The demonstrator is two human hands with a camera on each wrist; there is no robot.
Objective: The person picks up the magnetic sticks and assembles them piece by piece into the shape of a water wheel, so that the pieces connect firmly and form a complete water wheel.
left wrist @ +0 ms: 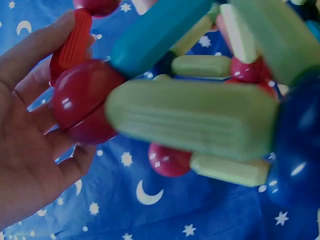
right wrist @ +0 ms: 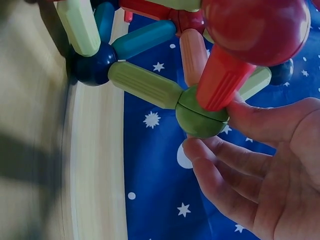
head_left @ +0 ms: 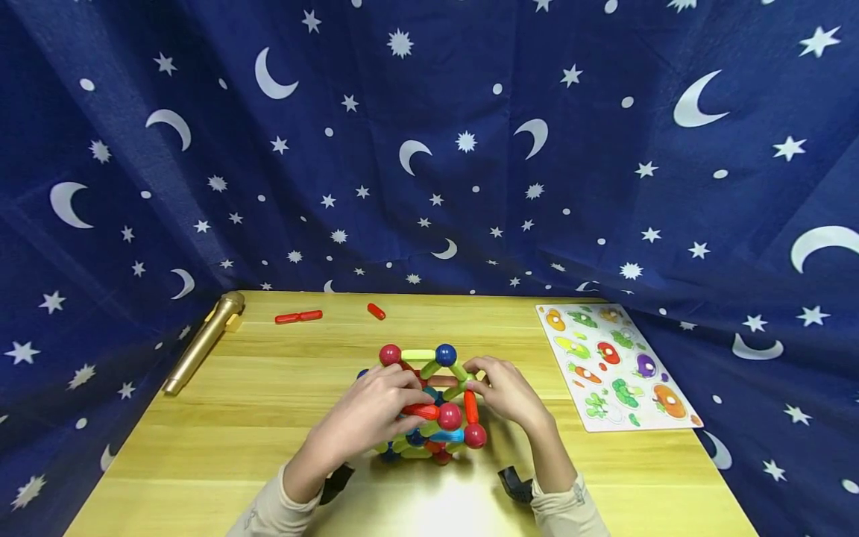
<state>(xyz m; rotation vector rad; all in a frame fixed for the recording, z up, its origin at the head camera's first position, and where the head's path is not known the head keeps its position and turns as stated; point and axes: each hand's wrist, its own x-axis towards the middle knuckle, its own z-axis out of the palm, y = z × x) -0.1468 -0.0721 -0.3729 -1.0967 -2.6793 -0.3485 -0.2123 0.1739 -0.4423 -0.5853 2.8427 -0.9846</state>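
Note:
A frame of magnetic rods and balls [head_left: 419, 356] stands mid-table, between both hands. My left hand [head_left: 367, 406] pinches a red rod [left wrist: 75, 40] between thumb and fingers. At that rod's end in the head view sits a red ball [head_left: 450, 417]. On the frame's right side, my right hand [head_left: 510, 389] holds a green ball [right wrist: 200, 120] with thumb above and fingertips below. A second red rod [right wrist: 222, 80] joins this green ball to another red ball [right wrist: 257, 30]. Blue balls [head_left: 446, 355] and light green rods make up other parts; the left hand hides some of the frame.
Loose red rods [head_left: 298, 317] lie at the back left, with another single red rod [head_left: 376, 311] nearby. A gold microphone-shaped toy [head_left: 204, 343] rests along the left edge. A vegetable picture board [head_left: 620, 365] lies at the right. Behind the table hangs a starry blue curtain [head_left: 429, 149].

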